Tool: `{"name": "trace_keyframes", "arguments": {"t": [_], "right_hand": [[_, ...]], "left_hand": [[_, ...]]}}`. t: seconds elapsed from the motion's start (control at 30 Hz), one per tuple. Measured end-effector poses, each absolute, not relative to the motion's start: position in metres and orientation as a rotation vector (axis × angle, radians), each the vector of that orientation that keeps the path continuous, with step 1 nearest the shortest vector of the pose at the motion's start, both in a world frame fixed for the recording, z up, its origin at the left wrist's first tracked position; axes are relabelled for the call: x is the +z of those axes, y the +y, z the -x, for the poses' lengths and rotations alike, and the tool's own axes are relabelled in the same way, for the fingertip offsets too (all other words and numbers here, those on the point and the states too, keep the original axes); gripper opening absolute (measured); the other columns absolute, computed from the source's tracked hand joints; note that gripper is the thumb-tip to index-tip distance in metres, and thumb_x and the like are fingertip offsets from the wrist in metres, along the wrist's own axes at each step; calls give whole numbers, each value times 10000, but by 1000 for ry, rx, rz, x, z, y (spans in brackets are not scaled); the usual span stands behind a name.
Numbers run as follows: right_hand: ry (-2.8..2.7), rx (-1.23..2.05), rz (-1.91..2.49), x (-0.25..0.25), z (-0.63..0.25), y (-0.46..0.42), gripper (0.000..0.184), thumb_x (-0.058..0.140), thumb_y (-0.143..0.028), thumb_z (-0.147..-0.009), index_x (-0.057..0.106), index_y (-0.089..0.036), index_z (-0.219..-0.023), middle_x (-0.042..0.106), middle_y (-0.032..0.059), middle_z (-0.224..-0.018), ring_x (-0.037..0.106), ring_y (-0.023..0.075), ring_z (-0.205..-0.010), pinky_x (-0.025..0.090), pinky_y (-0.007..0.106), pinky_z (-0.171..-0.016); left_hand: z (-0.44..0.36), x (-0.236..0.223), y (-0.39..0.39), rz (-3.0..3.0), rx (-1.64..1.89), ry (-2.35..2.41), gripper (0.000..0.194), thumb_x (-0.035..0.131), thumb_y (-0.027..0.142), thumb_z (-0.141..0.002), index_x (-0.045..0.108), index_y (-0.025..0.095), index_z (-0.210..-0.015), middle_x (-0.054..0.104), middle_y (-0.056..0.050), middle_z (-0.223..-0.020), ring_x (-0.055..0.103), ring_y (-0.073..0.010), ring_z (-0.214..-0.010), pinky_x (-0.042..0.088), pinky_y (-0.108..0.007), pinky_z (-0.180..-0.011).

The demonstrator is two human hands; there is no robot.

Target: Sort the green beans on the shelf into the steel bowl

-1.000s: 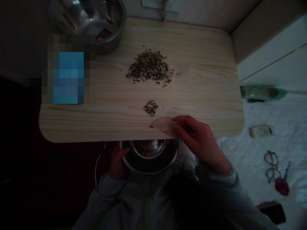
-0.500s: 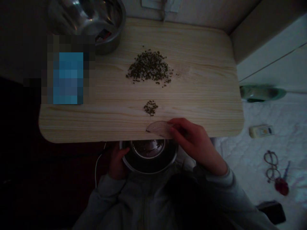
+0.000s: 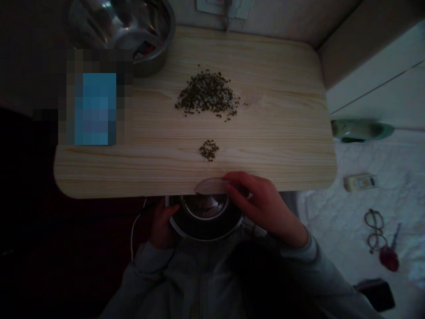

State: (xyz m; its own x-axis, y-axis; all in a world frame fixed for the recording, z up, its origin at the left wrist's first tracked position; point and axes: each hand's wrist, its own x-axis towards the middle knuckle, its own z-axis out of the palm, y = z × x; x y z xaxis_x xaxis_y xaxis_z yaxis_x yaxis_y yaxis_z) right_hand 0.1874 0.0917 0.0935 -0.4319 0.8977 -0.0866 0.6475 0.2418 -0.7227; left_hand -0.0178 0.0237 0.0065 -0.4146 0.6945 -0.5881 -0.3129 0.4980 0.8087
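My right hand (image 3: 262, 204) pinches a small clear plastic scraper (image 3: 210, 186) at the near edge of the wooden table (image 3: 282, 146), right above a steel bowl (image 3: 206, 221). My left hand (image 3: 161, 226) grips that bowl's left rim and holds it just below the table edge. Dark green beans lie in the bowl's bottom. A small clump of beans (image 3: 209, 150) sits on the table just beyond the scraper. A large pile of beans (image 3: 207, 94) lies further back.
A big steel bowl (image 3: 133, 26) stands at the table's far left corner, beside a blurred blue patch (image 3: 95, 108). To the right, on a white bed, lie a green object (image 3: 361, 130), a small remote (image 3: 360, 182), glasses (image 3: 373, 230) and a red item (image 3: 388, 258).
My right hand has slid the scraper toward me and left, from the table surface to its near edge over the bowl. My left hand and the bowl stay put.
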Motion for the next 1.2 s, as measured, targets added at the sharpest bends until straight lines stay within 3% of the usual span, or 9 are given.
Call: {"name": "trace_keyframes", "arguments": {"t": [0.13, 0.33, 0.5, 0.63, 0.73, 0.87, 1.2], "right_hand": [[-2165, 1075, 1377, 95, -185, 89, 192, 461, -195, -849, 570, -174, -1006, 672, 44, -863, 611, 142, -743, 467, 263, -663], [-2055, 1198, 1425, 94, -175, 81, 180, 476, -195, -841, 527, -167, -1012, 656, 20, -769, 593, 115, -640, 448, 219, -572], [-2013, 1092, 1504, 89, -162, 79, 243, 481, -207, -826, 497, -167, -1066, 630, -10, -664, 566, 106, -537, 412, 201, -493], [-2008, 1003, 1541, 88, -156, 79, 318, 457, -199, -830, 487, -172, -1145, 631, -15, -636, 548, 103, -493, 407, 201, -476], [-2011, 940, 1522, 87, -155, 79, 239, 449, -198, -835, 574, -166, -1036, 648, 7, -645, 552, 104, -489, 413, 204, -472], [-1969, 869, 1553, 86, -153, 78, 184, 478, -190, -814, 619, -156, -928, 654, 11, -611, 564, 108, -471, 419, 206, -463], [-1823, 977, 1583, 83, -147, 71, 77, 520, -225, -803, 573, -180, -836, 673, 3, -599, 615, 115, -487, 424, 182, -424]], "left_hand": [[16, 6, 23, -272, 1172, 1620, 77, 678, 287, -497, 617, 242, -513, 676, -15, -744, 588, -270, -957, 465, -354, -811], [15, 9, 25, -187, 1111, 1556, 246, 661, 302, -526, 678, 199, -748, 689, -30, -761, 633, -264, -802, 487, -375, -728], [25, -4, 15, -288, 1137, 1615, 67, 651, 274, -555, 648, 229, -605, 664, -31, -707, 611, -277, -892, 461, -401, -818], [28, -1, 15, -349, 1142, 1666, 147, 713, 172, -421, 629, 245, -516, 671, -19, -727, 592, -281, -943, 438, -362, -868], [21, 8, 21, -279, 1121, 1607, 87, 684, 248, -496, 648, 234, -574, 691, -20, -771, 626, -269, -853, 474, -378, -791], [14, 15, 28, -113, 1080, 1524, 209, 664, 283, -539, 680, 221, -738, 702, -24, -773, 645, -254, -768, 491, -379, -731], [12, 19, 30, -61, 1100, 1531, 94, 678, 248, -481, 626, 224, -555, 685, -19, -685, 640, -241, -728, 501, -359, -701]]}}
